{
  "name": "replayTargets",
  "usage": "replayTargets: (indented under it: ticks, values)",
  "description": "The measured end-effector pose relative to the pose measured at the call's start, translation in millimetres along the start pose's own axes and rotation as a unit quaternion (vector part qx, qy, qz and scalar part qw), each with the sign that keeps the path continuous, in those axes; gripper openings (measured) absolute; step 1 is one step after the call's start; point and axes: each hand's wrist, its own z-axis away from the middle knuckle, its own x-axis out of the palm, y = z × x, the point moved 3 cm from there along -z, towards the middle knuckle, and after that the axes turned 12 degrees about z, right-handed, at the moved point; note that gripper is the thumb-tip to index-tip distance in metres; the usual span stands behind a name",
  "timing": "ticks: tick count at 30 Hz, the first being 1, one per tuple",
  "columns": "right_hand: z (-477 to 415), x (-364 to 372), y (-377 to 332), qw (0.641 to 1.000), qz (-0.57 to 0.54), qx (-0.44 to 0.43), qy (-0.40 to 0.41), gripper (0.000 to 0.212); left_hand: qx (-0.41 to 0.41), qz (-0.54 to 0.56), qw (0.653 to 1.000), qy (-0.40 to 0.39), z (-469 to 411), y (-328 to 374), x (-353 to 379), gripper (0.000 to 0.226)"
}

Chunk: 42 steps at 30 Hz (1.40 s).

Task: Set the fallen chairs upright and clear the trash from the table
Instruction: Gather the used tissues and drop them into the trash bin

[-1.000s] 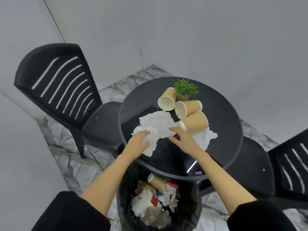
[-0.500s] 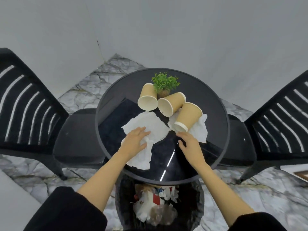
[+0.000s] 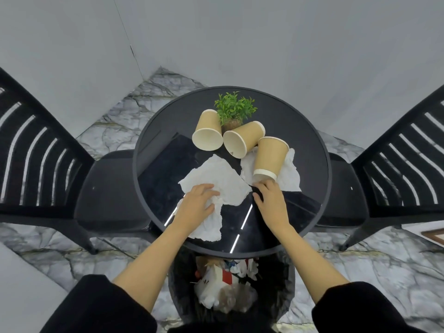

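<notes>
Now, the scene line by line:

Left hand (image 3: 200, 201): fingers curled, bunching the nearer napkin (image 3: 216, 186); a moment ago the palm lay flatter on the sheet, so the gathering has begun.

Right hand (image 3: 270, 200): open, fingers spread, nothing in it; it has crept forward and its fingertips now sit at the rim of the nearest cup (image 3: 269, 156).

Napkins: the gripped one trails toward the near edge of the table (image 3: 319, 145); a second napkin (image 3: 290, 174) lies under that nearest cup.

Cups: three in all, each on its side, clustered by the plant (image 3: 234, 111). The left cup (image 3: 207, 133) and middle cup (image 3: 243, 139) show their mouths; the near one points its rim at the right hand.

Bin (image 3: 278, 280): directly below the near table edge, already holding paper and packaging.

Chairs: left chair (image 3: 45, 164) and right chair (image 3: 394, 162) both stand upright, seats tucked at the table.

Change: the view has settled square over the table, both chairs flanking it.

Meaning: the chair half looks done. Clearing is under way, with two napkins and three cups left on top.

Next, I'd guess: sweep the bunched napkin off the edge into the bin, then take the cup.

Risk: the cup may roll when touched, since it lies on loose paper.
</notes>
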Motion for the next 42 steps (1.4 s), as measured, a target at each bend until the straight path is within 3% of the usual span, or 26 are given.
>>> replayTargets:
  ticks: [8, 15, 30, 42]
  values:
    - [9.0, -0.3, -0.6, 1.000, -0.006, 0.003, 0.020, 0.009, 0.013, 0.004, 1.000, 0.009, 16.1, 10.5, 10.6, 0.029]
    - [16.9, -4.7, -0.5, 0.998, -0.057, -0.001, -0.011, 0.012, -0.003, 0.019, 1.000, 0.011, 26.7, 20.4, 11.6, 0.028]
    - [32.0, -75.3, -33.3, 0.968, -0.231, -0.042, 0.082, 0.009, 0.023, 0.092, 0.989, 0.113, 39.6, 81.1, -17.0, 0.024]
    - [65.4, -108.1, -47.2, 0.939, -0.321, -0.107, 0.068, 0.008, 0.049, 0.145, 0.965, 0.214, 82.0, 114.8, -21.7, 0.022]
